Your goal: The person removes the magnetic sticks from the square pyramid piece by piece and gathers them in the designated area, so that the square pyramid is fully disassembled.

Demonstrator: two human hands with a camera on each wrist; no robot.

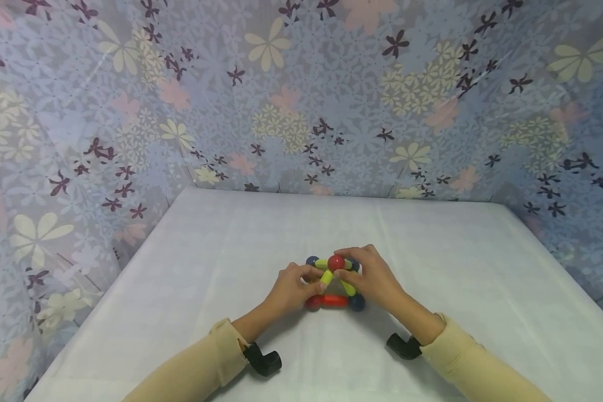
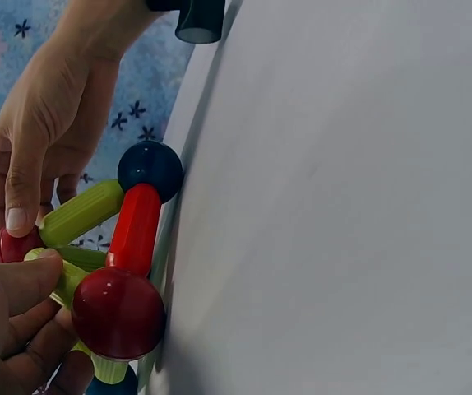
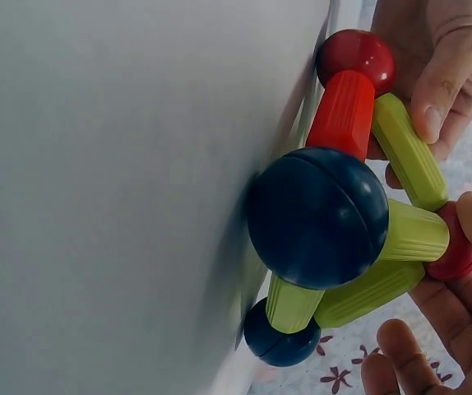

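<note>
A frame of balls and ribbed rods stands on the table in the head view. At its front a red rod joins a red ball to a dark blue ball. Yellow-green rods rise to a raised red ball, which my right hand grips between thumb and fingers. My left hand pinches a yellow-green rod, whose upper end meets that raised ball in the right wrist view. Another dark blue ball sits at the back left. Fingers partly hide the far side of the frame.
A white-covered table lies under the frame. Black elbow-shaped pieces hang by the left wrist and the right wrist. Floral cloth rises behind the table and along its sides.
</note>
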